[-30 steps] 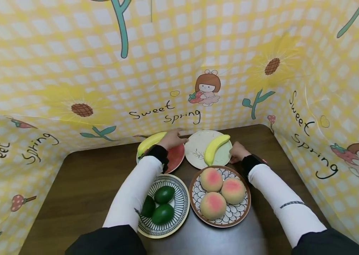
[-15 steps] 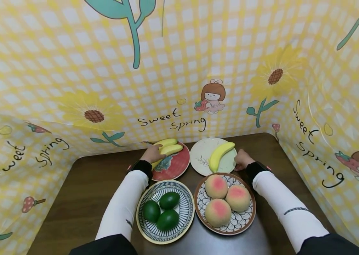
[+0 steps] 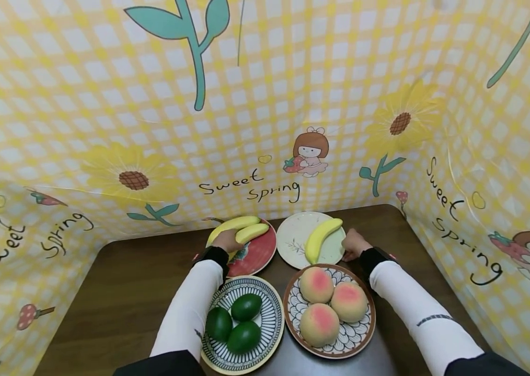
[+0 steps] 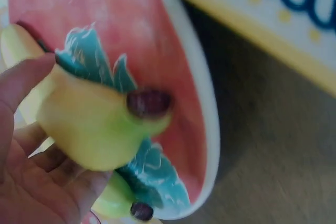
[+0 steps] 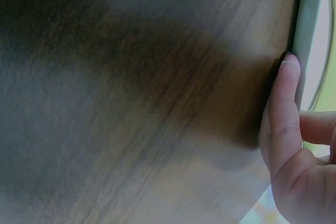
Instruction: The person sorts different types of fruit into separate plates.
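My left hand (image 3: pixel 227 241) grips the near end of a yellow banana (image 3: pixel 252 233) over the red plate (image 3: pixel 265 253); in the left wrist view, thumb and fingers close around the banana (image 4: pixel 94 116). Another banana (image 3: pixel 232 224) lies behind it on the same plate, which has a green leaf pattern. To the right, a pale plate (image 3: pixel 290 235) carries one banana (image 3: pixel 321 237). My right hand (image 3: pixel 355 244) holds that plate's right rim; in the right wrist view a digit of the right hand (image 5: pixel 289 129) lies along the plate's outer edge (image 5: pixel 310 40).
In front stand a blue-and-white patterned plate (image 3: pixel 272 313) with three dark green avocado-like fruits (image 3: pixel 246 307) and a brown-rimmed plate (image 3: pixel 364 334) with three peaches (image 3: pixel 319 324). All rest on a dark wooden table (image 3: pixel 128 292). A yellow checked cloth (image 3: pixel 246 104) walls the back and sides.
My left hand has moved left from the red plate's right side and taken hold of the front banana. My right hand stays at the pale plate's rim. The head view has shifted slightly.
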A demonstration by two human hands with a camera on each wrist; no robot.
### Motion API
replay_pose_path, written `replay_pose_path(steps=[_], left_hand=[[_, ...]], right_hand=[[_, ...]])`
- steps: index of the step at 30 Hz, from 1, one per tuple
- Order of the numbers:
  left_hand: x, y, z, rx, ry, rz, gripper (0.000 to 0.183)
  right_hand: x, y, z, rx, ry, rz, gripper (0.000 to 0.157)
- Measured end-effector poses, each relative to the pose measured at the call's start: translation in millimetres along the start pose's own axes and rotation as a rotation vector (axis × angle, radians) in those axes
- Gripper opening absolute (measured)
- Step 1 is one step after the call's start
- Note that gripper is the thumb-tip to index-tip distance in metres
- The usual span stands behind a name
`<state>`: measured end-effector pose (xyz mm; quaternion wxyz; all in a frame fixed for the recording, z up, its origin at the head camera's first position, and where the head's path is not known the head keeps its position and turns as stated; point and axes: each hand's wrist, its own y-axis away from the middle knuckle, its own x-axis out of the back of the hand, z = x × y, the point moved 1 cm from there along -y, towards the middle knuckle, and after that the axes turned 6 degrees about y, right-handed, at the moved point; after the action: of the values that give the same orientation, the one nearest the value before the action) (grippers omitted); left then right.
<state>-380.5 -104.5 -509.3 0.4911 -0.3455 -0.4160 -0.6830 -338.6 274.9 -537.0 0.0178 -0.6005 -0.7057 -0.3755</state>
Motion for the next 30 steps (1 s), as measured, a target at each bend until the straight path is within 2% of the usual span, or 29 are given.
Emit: replay_pose_path(steps=[7, 10, 15, 19, 25, 28, 30], left_hand=[[-4.9, -1.7, -0.4, 0.012, -0.064, 0.042, 0.046], [-3.6, 0.7, 2.3, 0.012, -0.072, 0.031, 0.042], [3.2, 5.5, 15.4, -0.040, -0.078, 0.002, 0.042], [14.6, 11.2, 27.9, -0.086, -0.089, -0.007, 0.041], [21.1, 8.2, 46.4, -0.117, 0.006, 0.002, 0.037], [20.7, 1.7, 58.1, -0.125, 0.067, 0.030, 0.038], [18.9, -1.8, 68.1, -0.129, 0.081, 0.040, 0.045]], right_hand=[[-4.1, -2.5, 0.1, 0.011, -0.009, -0.017, 0.061], [-4.0, -2.7, -0.3, 0.007, -0.002, -0.018, 0.062], [1.0, -2.5, 0.6, 0.001, 0.011, -0.011, 0.063], [2.6, 0.6, -1.3, 0.005, 0.013, -0.021, 0.064], [2.6, 0.3, 0.8, -0.026, 0.024, -0.030, 0.063], [4.0, -9.2, 6.3, 0.003, -0.001, -0.048, 0.064], [3.9, -10.4, 5.1, 0.006, 0.003, -0.050, 0.067]])
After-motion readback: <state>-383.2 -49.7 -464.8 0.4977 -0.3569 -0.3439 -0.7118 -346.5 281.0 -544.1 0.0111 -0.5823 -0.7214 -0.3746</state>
